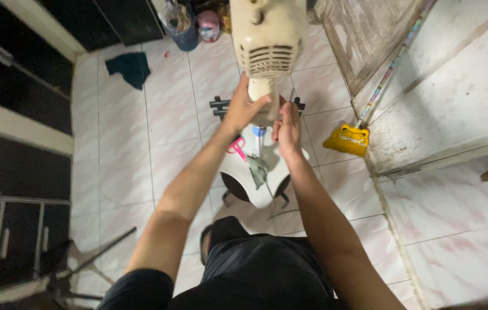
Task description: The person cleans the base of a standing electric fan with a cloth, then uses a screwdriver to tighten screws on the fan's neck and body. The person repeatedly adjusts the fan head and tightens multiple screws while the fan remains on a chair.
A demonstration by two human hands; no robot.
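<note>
Right, head view, the only one: the person stands over a cream plastic fan (267,35) whose motor housing, ribbed with vent slots, fills the twelve o'clock edge. The left hand (242,107) is wrapped round the fan's smooth neck (264,95) just under the housing, steadying it. The right hand (288,127) sits at three o'clock of the neck, fingers pinched narrow on something thin and upright, possibly a tool, too small to tell. Below, the rounded white base (267,189) stands on the glossy tile floor (169,115), carrying pink-handled scissors (236,147) and a crumpled grey-green rag (258,170). Judging by this, work on the neck joint is under way; the housing is on its post and no loose parts show. At three o'clock a yellow broom head (347,139) lies by a worn whitish wall; at ten o'clock a dark teal cloth (130,68).
</note>
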